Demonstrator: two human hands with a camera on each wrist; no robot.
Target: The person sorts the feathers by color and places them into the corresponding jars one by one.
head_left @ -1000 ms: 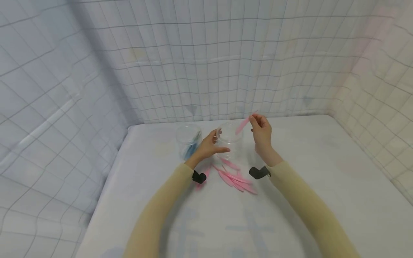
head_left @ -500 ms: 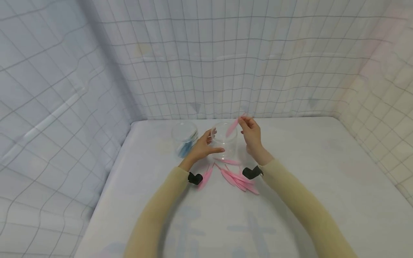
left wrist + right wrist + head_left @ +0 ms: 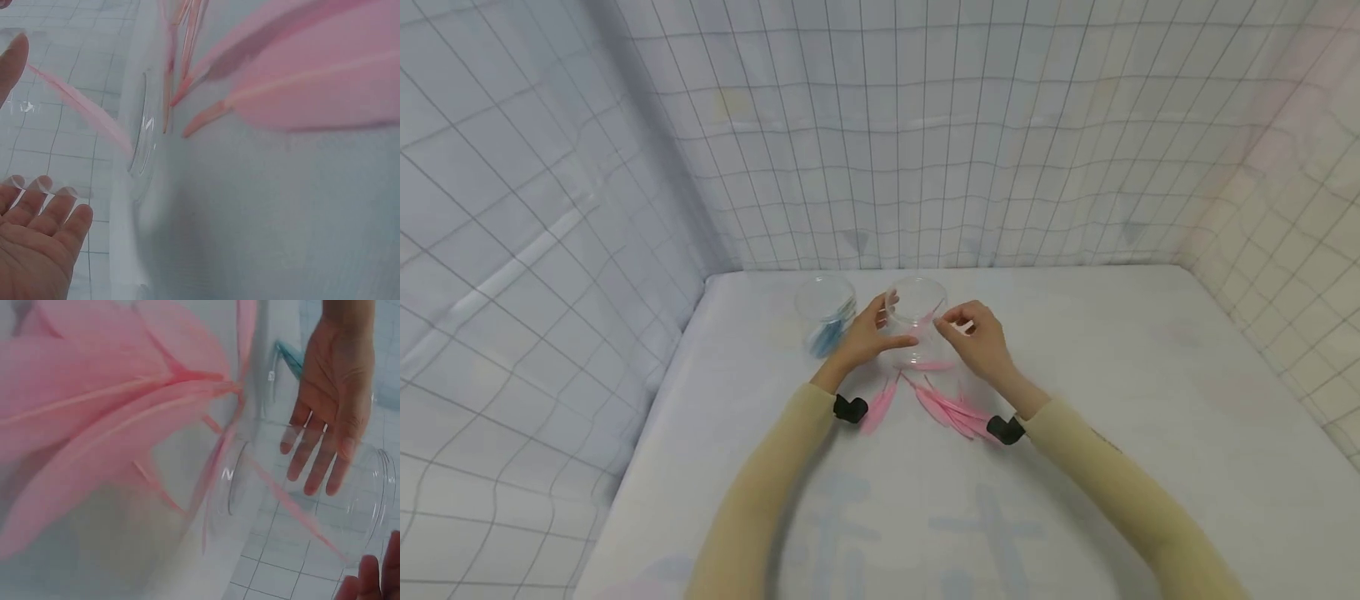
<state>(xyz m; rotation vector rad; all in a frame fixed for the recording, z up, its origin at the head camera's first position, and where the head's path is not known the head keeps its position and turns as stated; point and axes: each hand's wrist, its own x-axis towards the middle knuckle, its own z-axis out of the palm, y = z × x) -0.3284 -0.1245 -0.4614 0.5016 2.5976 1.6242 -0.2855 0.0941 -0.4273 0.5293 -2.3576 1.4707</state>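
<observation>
My left hand (image 3: 863, 337) holds a clear plastic jar (image 3: 917, 321), thumb on the near side and fingers along the far side. Inside the jar a single pink feather (image 3: 87, 112) slants, its vane down by the base and its quill up toward the rim. At the right of the rim is my right hand (image 3: 981, 337), fingers bent and thumb near the index finger. In the right wrist view its fingertips (image 3: 369, 575) lie just off the quill's end, with nothing between them. Loose pink feathers (image 3: 951, 412) lie in front of the jar.
Left of my left hand stands a second clear jar (image 3: 822, 287) with blue feathers (image 3: 827, 335) in it. One pink feather (image 3: 880, 408) lies near my left wrist. Grid-patterned cloth (image 3: 910, 167) hangs behind the white-covered table (image 3: 1120, 350) and along its sides.
My right hand has lowered the pink feather into the jar, let go of it, and now sits beside the rim. The left hand keeps its hold on the jar.
</observation>
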